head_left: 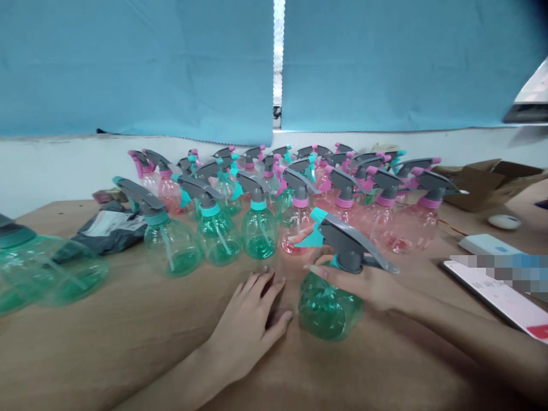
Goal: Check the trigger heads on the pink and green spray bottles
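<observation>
My right hand (342, 279) is wrapped round the neck of a green spray bottle (327, 308), which has a grey lever and a turquoise nozzle. The bottle tilts slightly, close to the table top. To its left, my left hand (252, 314) lies over the table with its fingers spread, holding nothing. Just beyond both hands stand a green spray bottle with a turquoise collar (259, 231) and a clear pink one (295, 222), in the front row of many green and pink spray bottles.
At the left edge is another green spray bottle (55, 268), with a dark plastic parcel (111, 228) behind it. On the right lie a phone (492, 291), a white box (488, 245), a white mouse (504, 221) and an open cardboard box (483, 185). Blue curtains (137, 68) hang behind.
</observation>
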A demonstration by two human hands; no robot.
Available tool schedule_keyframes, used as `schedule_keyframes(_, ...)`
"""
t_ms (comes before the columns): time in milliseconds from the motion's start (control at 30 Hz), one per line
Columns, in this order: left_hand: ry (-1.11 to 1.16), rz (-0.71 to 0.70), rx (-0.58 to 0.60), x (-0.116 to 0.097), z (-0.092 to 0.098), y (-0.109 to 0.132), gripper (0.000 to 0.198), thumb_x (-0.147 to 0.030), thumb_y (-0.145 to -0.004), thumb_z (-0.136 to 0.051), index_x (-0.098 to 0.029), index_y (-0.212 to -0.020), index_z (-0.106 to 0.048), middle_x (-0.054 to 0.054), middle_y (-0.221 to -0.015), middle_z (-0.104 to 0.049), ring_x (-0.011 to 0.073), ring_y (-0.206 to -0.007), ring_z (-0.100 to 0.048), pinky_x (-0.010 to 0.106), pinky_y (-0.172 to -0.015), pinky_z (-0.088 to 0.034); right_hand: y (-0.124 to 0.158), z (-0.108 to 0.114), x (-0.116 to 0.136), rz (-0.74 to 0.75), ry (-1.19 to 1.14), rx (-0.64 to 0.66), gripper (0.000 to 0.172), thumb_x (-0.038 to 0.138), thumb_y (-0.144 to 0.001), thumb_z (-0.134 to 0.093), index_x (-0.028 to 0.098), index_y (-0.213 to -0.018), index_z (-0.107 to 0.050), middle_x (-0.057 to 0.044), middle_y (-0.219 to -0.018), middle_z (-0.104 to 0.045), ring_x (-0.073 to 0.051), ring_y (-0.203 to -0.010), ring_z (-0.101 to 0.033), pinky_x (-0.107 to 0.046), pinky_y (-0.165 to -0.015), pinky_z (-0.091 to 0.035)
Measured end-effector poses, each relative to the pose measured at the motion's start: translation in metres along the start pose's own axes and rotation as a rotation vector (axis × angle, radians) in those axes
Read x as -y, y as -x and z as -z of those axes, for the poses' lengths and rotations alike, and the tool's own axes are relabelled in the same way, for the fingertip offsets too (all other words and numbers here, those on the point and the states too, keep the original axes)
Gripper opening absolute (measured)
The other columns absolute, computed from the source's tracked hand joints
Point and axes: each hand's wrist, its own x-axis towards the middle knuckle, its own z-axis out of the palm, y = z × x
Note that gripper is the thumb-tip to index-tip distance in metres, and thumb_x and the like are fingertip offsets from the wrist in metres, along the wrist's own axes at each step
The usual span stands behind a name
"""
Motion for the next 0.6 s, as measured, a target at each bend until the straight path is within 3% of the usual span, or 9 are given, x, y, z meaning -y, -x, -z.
schedule_keyframes(100, -0.005, -0.006, 0.001, 0.000, 0.000, 0.000, 0.046, -0.035, -0.091, -0.051, -0.014, -0.132, -0.047, 0.014, -0.136, -0.047, 0.0309, -0.123, -0.042, 0.049, -0.098, -0.038, 0.000, 0.001, 0.006, -0.037, -0.004, -0.024, 0.020, 0.036, -0.079, -0.052, 0.024, -0.063, -0.054, 0.001, -0.060, -0.053, -0.015, -0.060, -0.058, -0.031, -0.059, -0.053)
schedule_keyframes(300, -0.001, -0.005, -0.004, 0.000, 0.000, 0.000, 0.045, -0.036, -0.091, -0.050, -0.015, -0.131, -0.047, 0.013, -0.135, -0.048, 0.0307, -0.122, -0.043, 0.049, -0.097, -0.039, -0.001, 0.002, 0.014, -0.004, -0.031, -0.037, 0.025, 0.036, -0.079, -0.052, 0.025, -0.057, -0.048, 0.003, -0.054, -0.048, -0.016, -0.068, -0.061, -0.031, -0.070, -0.054)
schedule_keyframes(433, 0.001, 0.003, 0.008, 0.000, -0.001, 0.001, 0.046, -0.036, -0.092, -0.050, -0.015, -0.133, -0.046, 0.014, -0.136, -0.047, 0.0307, -0.123, -0.042, 0.049, -0.098, -0.038, -0.002, 0.003, 0.010, 0.000, -0.002, 0.022, 0.027, 0.040, -0.081, -0.048, 0.025, -0.060, -0.055, 0.000, -0.065, -0.061, -0.019, -0.075, -0.064, -0.035, -0.073, -0.056)
schedule_keyframes(600, 0.007, -0.001, -0.023, 0.002, -0.002, 0.002, 0.046, -0.036, -0.091, -0.050, -0.017, -0.133, -0.045, 0.013, -0.136, -0.048, 0.0307, -0.123, -0.042, 0.049, -0.097, -0.038, -0.003, 0.002, 0.010, 0.043, 0.034, -0.053, 0.031, 0.053, -0.078, -0.053, 0.027, -0.066, -0.065, -0.002, -0.072, -0.068, -0.022, -0.081, -0.067, -0.035, -0.073, -0.058)
